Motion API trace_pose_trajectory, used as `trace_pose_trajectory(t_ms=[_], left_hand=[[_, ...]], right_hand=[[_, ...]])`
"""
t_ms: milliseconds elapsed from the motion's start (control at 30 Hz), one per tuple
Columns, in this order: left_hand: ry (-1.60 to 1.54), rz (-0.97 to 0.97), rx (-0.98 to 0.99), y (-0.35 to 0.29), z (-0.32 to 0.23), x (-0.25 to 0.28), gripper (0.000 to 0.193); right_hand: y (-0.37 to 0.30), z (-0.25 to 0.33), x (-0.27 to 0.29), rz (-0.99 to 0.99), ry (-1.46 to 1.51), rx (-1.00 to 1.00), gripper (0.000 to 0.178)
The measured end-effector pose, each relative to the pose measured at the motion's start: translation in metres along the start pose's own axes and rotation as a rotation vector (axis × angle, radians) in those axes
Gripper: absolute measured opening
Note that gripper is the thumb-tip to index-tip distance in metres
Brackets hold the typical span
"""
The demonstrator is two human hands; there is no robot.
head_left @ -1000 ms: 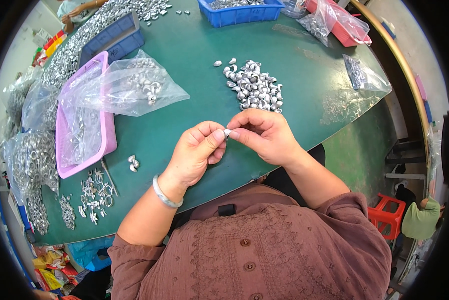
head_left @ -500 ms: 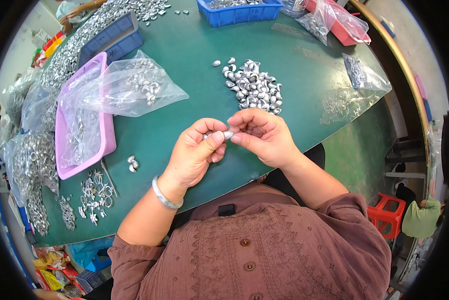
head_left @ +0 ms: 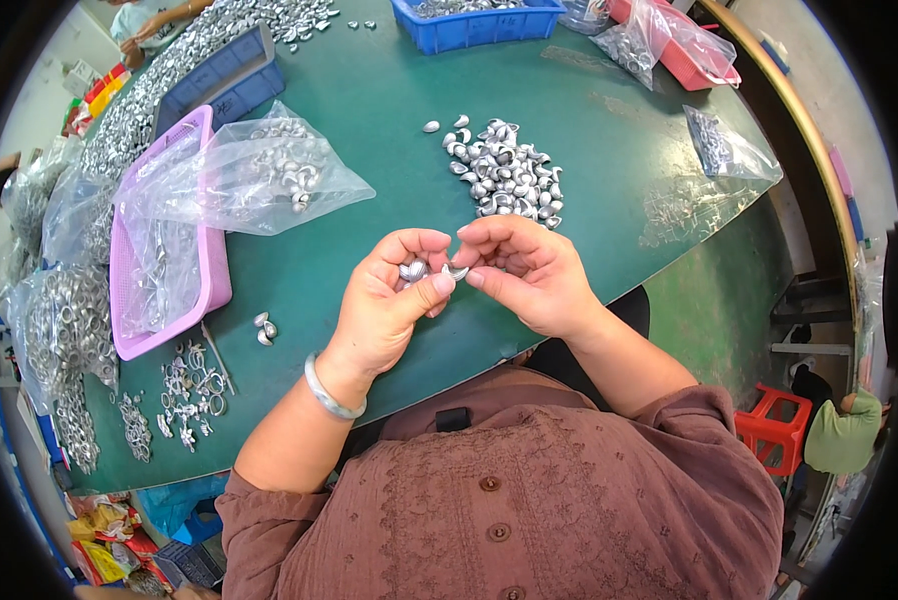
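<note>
From the head camera, your hands meet at a green table, just on the near side of a loose pile of curved silver pieces, the landmark of this workbench scene. Your left hand is narrowed, thumb and finger pinching one ridged silver piece, with more silver metal tucked behind the thumb; how many pieces it comes to cannot be told. Your right hand curves loosely at the pinched piece's other tip, thumb and forefinger parted; whether the thumb presses on it or merely sits beside it, you could not tell from here. The work looks to be mid-run: one piece is under your fingers, while the pile, with two strays at its far left edge, lies unheld. A small cluster sits apart, left of the pile and nearer you; whether those pieces, or the pile itself, are finished or waiting does not show. Farther left of the pile, a clear bag of similar metal pieces spills over the rim of a purple basket; beyond the pile, a blue tray holds more small metal parts.
</note>
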State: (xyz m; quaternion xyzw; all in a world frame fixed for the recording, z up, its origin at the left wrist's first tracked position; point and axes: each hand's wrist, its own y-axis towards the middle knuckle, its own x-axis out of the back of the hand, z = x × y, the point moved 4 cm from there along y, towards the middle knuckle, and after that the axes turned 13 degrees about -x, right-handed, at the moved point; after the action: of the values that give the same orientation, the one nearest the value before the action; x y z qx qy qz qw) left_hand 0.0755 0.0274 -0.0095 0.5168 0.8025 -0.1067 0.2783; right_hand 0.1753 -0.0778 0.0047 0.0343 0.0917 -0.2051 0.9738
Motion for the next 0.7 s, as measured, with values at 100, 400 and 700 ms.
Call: trace_pose_trajectory(t_ms=[100,400,700], left_hand=[[0.077,0.002,-0.036,0.000,-0.001,0.001,0.027],[-0.197,-0.052,0.128,0.002,0.001,0.007,0.032],[-0.355,-0.003,0.193,0.003,0.002,0.007,0.029]], right_hand=[[-0.001,0.000,0.001,-0.004,-0.002,-0.001,0.028],[0.001,0.004,0.017,-0.158,-0.117,0.002,0.021],[0.003,0.019,0.024,-0.309,-1.150,0.225,0.017]])
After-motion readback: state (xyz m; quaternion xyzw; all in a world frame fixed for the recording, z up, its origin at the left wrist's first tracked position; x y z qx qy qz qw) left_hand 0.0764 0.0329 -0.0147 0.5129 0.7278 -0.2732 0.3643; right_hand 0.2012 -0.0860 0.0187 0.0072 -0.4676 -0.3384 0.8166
